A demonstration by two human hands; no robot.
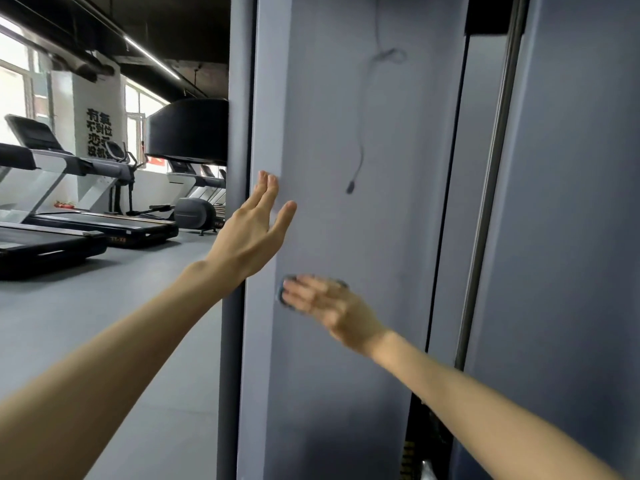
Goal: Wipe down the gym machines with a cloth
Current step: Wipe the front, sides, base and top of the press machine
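A grey floor (pixel 138 323) fills the lower left of the frame. On it, at the middle left, stands a row of dark treadmills (pixel 69 233) before bright windows (pixel 14 81). Between the windows is a white pillar (pixel 98 98) with black characters. At the upper left, a thin light strip (pixel 152 58) runs along the black ceiling (pixel 104 15).

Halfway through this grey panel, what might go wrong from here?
The right hand presses the small cloth flat on the panel and looks blurred, so the cloth may slip out and drop. The cord dangling above could snag on an upward stroke. Right of the panel a dark gap opens; the hand could stray into it.
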